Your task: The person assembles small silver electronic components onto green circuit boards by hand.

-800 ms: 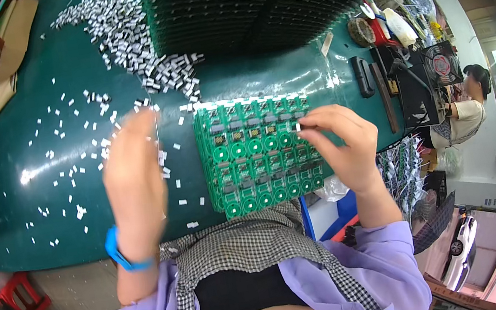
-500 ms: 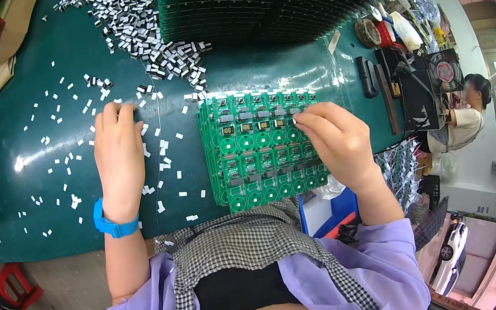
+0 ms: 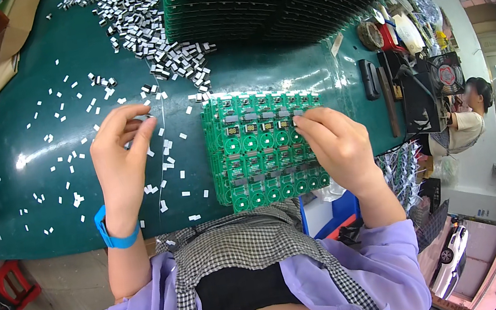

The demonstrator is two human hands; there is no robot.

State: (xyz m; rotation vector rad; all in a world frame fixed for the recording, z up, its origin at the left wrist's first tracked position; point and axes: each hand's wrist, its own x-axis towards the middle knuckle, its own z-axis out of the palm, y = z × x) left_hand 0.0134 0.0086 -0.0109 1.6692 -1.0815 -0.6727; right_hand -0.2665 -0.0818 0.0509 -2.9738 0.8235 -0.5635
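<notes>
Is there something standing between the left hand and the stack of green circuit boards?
Nothing upright is visible between the left hand and the circuit boards; only loose white pieces lie on the green table there.

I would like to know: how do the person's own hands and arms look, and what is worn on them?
Both the left hand and the right hand are without gloves. A bright blue wristband circles the left wrist; the right wrist has none. Loose, light purple sleeves cover the upper arms, leaving the forearms uncovered.
</notes>
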